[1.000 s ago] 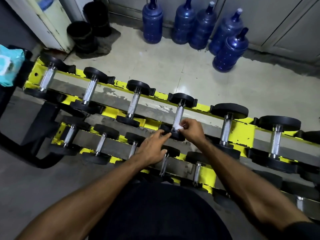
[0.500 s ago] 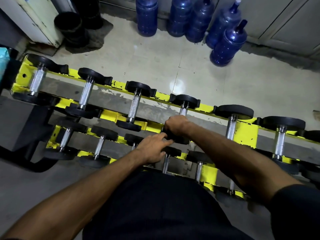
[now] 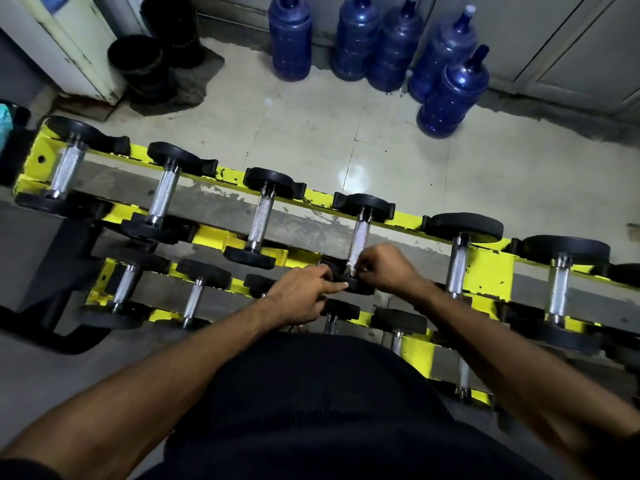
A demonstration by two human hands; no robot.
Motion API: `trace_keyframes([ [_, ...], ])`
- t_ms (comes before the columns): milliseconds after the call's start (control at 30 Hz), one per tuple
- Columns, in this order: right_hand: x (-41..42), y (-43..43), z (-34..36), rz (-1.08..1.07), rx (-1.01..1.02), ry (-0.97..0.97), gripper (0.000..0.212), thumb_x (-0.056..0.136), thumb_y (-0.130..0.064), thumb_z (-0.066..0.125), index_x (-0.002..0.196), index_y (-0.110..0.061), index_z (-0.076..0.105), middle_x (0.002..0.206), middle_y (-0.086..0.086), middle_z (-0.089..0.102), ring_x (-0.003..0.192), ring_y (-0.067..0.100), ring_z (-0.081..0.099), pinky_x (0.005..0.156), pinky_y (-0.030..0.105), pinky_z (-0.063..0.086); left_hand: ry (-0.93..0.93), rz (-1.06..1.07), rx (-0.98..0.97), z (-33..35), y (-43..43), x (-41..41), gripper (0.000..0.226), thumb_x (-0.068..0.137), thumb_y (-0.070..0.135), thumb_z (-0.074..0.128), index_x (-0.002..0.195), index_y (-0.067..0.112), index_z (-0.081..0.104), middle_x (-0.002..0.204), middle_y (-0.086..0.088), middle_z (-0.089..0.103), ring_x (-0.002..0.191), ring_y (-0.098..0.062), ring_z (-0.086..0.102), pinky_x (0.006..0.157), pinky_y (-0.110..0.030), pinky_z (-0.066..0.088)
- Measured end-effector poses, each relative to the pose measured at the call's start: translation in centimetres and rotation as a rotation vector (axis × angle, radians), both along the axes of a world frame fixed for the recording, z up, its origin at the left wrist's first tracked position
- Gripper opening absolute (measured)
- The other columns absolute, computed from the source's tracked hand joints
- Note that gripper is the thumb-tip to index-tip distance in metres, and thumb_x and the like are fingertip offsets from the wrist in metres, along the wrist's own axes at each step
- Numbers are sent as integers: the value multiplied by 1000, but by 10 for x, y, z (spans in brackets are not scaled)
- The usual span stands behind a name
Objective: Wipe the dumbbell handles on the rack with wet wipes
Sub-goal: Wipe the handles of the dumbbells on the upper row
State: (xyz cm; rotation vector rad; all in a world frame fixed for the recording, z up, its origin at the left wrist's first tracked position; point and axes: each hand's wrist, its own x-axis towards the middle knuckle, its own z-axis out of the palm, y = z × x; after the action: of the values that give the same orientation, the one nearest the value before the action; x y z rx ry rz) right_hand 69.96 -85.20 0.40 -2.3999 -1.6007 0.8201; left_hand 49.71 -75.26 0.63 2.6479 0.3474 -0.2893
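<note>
Yellow paint, chipped in spots, covers the long dumbbell rack [image 3: 488,268], the biggest thing here. It runs from left to right with two rows. Past the far side of the rack, five blue water jugs [image 3: 453,95] stand close together on the pale floor [image 3: 311,133]. Two black tubs [image 3: 138,60] sit past the far left end of the rack. A bit of something teal [image 3: 3,123] peeks in just beside that left end; I cannot tell what it is.

Dumbbells with black ends and shiny metal handles lie across both rows of the rack. The fourth dumbbell [image 3: 360,233] from the left on the far row is the one being cleaned.

Both arms reach over the near row. The left hand [image 3: 301,296] rests against the black near end of that dumbbell. Its pointing finger is straight and lies on the black end, and the other fingers are bent under. The right hand [image 3: 388,268] is curled at the low part of the handle, just above the black end. Its fingers are pressed together and pinch a small white wet wipe [image 3: 350,266] against the metal. Only a little of the wipe shows.
</note>
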Motion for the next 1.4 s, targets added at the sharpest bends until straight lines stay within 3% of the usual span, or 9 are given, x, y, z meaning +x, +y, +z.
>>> trace_keyframes([
  [133, -4, -17, -18, -597, 40, 264, 8, 74, -9, 81, 69, -14, 76, 70, -6, 71, 67, 9, 67, 67, 30, 59, 1, -2, -3, 0, 2, 3, 52, 98, 30, 56, 147, 40, 44, 125, 6, 50, 108, -10, 48, 86, -27, 45],
  [267, -7, 1, -29, -755, -61, 354, 18, 75, 2, 72, 76, -14, 79, 75, -1, 74, 70, 16, 70, 66, 38, 62, 8, -13, 28, -1, 5, 3, 51, 98, 31, 55, 147, 40, 43, 126, 5, 52, 109, -10, 49, 85, -27, 46],
  [400, -7, 4, -23, -644, -227, 506, 35, 86, 7, 49, 87, -13, 76, 69, 4, 64, 46, 12, 43, 37, 21, 35, -1, -23, 33, -3, 7, 1, 51, 99, 31, 55, 148, 40, 43, 129, 5, 52, 111, -9, 49, 85, -25, 45],
  [467, -1, 1, -22, -636, -276, 546, 35, 88, 4, 48, 87, -15, 77, 68, 5, 61, 46, 13, 35, 40, 21, 27, -14, -23, 32, -3, 7, 1, 51, 99, 30, 55, 148, 39, 43, 128, 5, 52, 110, -9, 49, 82, -24, 41],
  [700, 8, -23, -1, -635, -8, 679, 12, 78, 3, 77, 90, 1, 75, 74, 6, 72, 54, 8, 59, 46, 18, 43, -33, -20, 11, -9, 8, 0, 52, 99, 31, 54, 149, 40, 40, 134, 5, 47, 114, -9, 47, 81, -21, 35],
  [833, 10, -12, -4, -444, 177, 424, 20, 80, -6, 79, 100, -7, 77, 94, 7, 75, 81, 16, 71, 74, 33, 59, -101, -37, -10, -8, 6, 0, 51, 98, 29, 57, 147, 32, 46, 141, 2, 43, 120, -12, 49, 89, -19, 37],
  [1000, 2, 5, -11, -317, 417, 58, 17, 84, -11, 74, 101, -10, 78, 92, 1, 65, 78, 13, 59, 70, 29, 52, -121, -102, -45, -8, 3, 4, 58, 96, 24, 58, 152, 26, 39, 143, -3, 42, 122, -16, 48, 95, -23, 42],
  [1167, -4, -13, -13, -6, 300, 50, 18, 85, -12, 75, 102, -9, 77, 94, -2, 55, 83, 9, 51, 69, 13, 44, -103, -91, -71, -10, 7, 8, 53, 97, 25, 59, 148, 29, 45, 138, 1, 42, 120, -13, 47, 99, -29, 48],
  [1400, 7, -7, -13, 118, 256, 26, 19, 78, -12, 80, 97, -14, 78, 96, -5, 56, 84, 9, 53, 71, 25, 52, -119, -97, -46, -11, 8, 10, 48, 97, 28, 57, 145, 31, 50, 126, 1, 47, 112, -13, 49, 92, -32, 51],
])
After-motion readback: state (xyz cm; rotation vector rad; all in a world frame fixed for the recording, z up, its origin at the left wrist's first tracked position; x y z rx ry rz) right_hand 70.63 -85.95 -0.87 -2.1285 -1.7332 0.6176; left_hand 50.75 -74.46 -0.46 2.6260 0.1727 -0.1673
